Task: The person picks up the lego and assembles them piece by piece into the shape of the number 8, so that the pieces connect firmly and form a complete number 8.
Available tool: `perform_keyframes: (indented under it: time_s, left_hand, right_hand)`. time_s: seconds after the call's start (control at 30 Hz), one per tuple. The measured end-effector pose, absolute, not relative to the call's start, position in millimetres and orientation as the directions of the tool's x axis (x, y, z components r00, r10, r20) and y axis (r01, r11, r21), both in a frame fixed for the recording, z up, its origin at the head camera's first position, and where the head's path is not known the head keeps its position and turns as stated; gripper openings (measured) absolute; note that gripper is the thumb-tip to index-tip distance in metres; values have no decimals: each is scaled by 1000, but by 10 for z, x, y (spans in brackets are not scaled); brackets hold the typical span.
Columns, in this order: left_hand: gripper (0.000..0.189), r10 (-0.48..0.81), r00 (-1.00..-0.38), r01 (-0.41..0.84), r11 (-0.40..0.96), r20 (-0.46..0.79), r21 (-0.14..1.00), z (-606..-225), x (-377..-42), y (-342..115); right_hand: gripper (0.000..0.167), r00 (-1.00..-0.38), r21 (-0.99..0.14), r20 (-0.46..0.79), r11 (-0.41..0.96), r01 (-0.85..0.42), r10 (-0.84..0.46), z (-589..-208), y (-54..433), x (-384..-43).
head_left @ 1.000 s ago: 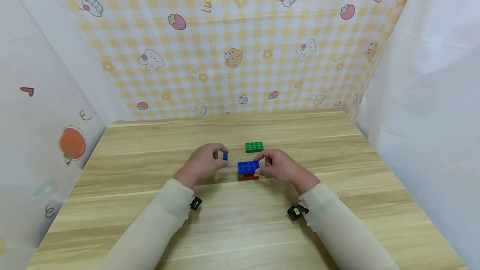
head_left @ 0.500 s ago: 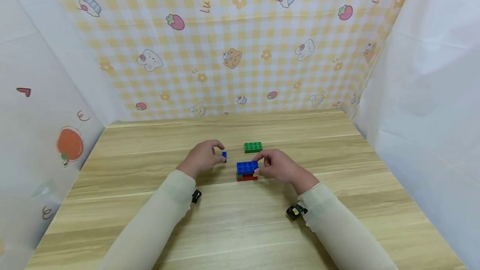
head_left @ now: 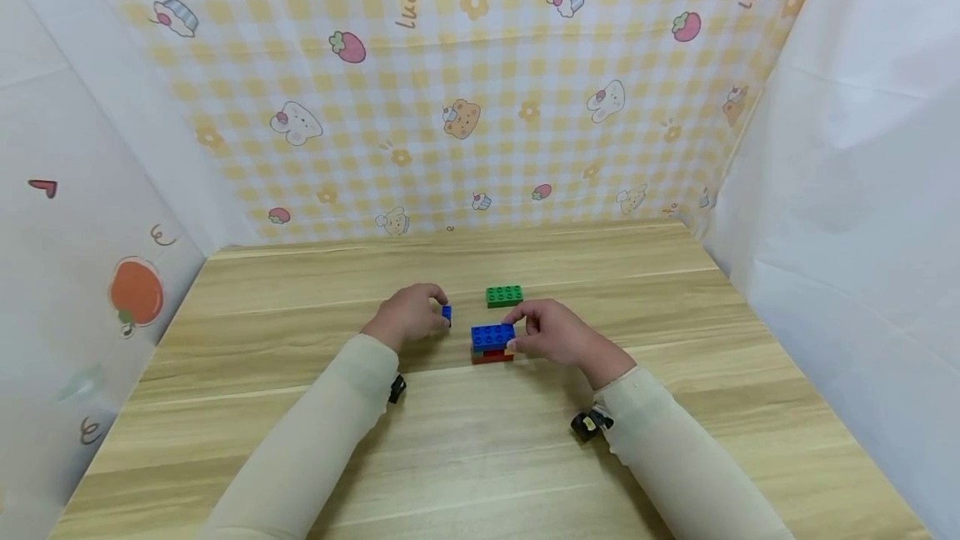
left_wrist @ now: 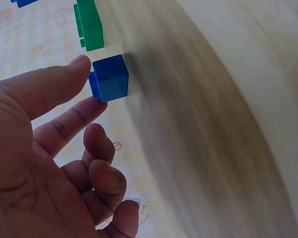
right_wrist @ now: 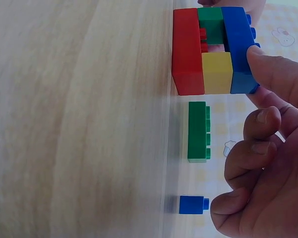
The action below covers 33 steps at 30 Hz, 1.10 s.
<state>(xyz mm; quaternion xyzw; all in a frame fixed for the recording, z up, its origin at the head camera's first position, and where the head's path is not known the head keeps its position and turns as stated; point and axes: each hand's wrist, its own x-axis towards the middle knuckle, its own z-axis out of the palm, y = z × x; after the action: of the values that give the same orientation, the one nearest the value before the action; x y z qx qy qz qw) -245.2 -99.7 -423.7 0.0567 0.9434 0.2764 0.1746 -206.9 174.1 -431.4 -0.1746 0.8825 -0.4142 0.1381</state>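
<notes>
In the head view my left hand (head_left: 411,312) has its thumb and index finger at either side of a small blue toy brick (head_left: 447,315). The left wrist view shows that brick (left_wrist: 111,79) close up, with the thumb tip beside its stud and the index fingertip at its other side. My right hand (head_left: 558,333) pinches the right end of the long blue brick (head_left: 492,336) that tops a small stack. Below it, the right wrist view shows a yellow brick (right_wrist: 217,73) and a green one (right_wrist: 211,25), standing on a red brick (right_wrist: 187,54) with a gap between them.
A long green brick (head_left: 504,297) lies on the wooden table (head_left: 465,448) behind the stack. Another small blue brick (right_wrist: 191,205) shows in the right wrist view. A checked cloth (head_left: 420,107) hangs at the back, with white cloths at both sides.
My left index finger lifted away from the small blue brick half a second ago and has since come back down to it. The right hand and the stack hold still.
</notes>
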Motion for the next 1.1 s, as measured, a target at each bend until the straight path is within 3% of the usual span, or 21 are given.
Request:
perform_keyframes:
  time_s: [0.77, 1.1]
  left_hand:
    - [21, 206, -939, 57, 883, -276, 465, -4240, -2476, -920]
    - [15, 209, -938, 34, 851, -278, 524, -4188, -2433, -913]
  right_hand:
    - [27, -902, -782, -95, 593, -194, -421, -4298, 1725, -2067]
    - [27, -901, -779, -98, 596, -195, -422, -4289, 1738, -2062]
